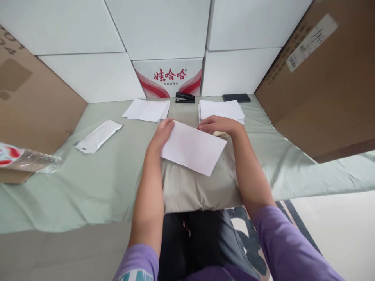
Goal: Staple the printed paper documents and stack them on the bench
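Note:
A blank white sheet of paper (193,148), possibly more than one layer, is held tilted above the cloth in front of me. My left hand (164,132) pinches its upper left corner. At the upper right edge, the fingers of my right hand (219,125) are curled together against the paper; their tips are partly hidden. Below that hand a small pale yellow object (220,134) shows, too covered to name. Behind lie a left stack of white paper (146,109) and a right stack (221,110), with a black stapler (185,97) between them.
A black phone (236,98) lies at the back right. On the left are a white plastic pouch (98,136) and a clear bottle (32,159). Brown cartons (319,86) flank both sides, and white boxes (168,78) wall the back. Green cloth (102,191) covers the surface.

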Tool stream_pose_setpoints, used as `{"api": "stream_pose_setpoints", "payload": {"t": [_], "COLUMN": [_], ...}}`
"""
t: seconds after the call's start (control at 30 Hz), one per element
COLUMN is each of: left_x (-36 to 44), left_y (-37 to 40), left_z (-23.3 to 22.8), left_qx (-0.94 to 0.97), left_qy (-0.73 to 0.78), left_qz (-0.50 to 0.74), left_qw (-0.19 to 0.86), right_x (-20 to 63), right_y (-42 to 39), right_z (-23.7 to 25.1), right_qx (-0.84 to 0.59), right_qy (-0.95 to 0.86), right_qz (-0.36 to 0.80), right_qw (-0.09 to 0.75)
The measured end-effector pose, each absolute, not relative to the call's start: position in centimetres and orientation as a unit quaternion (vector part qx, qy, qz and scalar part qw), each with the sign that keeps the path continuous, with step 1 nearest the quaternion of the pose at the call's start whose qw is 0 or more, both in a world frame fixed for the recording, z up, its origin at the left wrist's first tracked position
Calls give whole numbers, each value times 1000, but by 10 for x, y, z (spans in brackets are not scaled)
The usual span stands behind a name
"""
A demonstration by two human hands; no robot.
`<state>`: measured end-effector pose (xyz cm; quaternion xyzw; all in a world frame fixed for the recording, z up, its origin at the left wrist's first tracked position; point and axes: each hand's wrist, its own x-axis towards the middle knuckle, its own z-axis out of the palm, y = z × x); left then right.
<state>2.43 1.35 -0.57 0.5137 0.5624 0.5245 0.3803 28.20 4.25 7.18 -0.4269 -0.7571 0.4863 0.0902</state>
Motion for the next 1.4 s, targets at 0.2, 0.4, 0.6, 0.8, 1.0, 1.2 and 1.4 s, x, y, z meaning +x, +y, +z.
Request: {"api": "stream_pose_setpoints", "payload": {"t": [0.2,0.4,0.6,0.8,1.0,1.2,1.4], "left_x": [-8,-12,-10,-5,9,13,8], "left_y": [24,40,43,43,35,32,32], "left_z": [-14,-21,-21,-23,-23,-27,-29], "left_qx": [445,330,257,227,310,358,336], "left_qy": [531,529,470,457,449,464,492], "left_qz": [612,708,795,816,737,694,694], "left_qw": [382,331,284,272,399,419,404], "right_x": [293,282,267,275,287,361,383], "right_y": [37,46,56,59,78,101,107], "right_z": [77,52,32,29,30,12,-9], "right_qx": [-436,-436,-418,-382,-426,-611,-667], "right_qy": [-711,-658,-598,-588,-526,-405,-436], "right_qz": [547,594,627,662,559,402,346], "right_qw": [75,156,274,264,479,549,495]}}
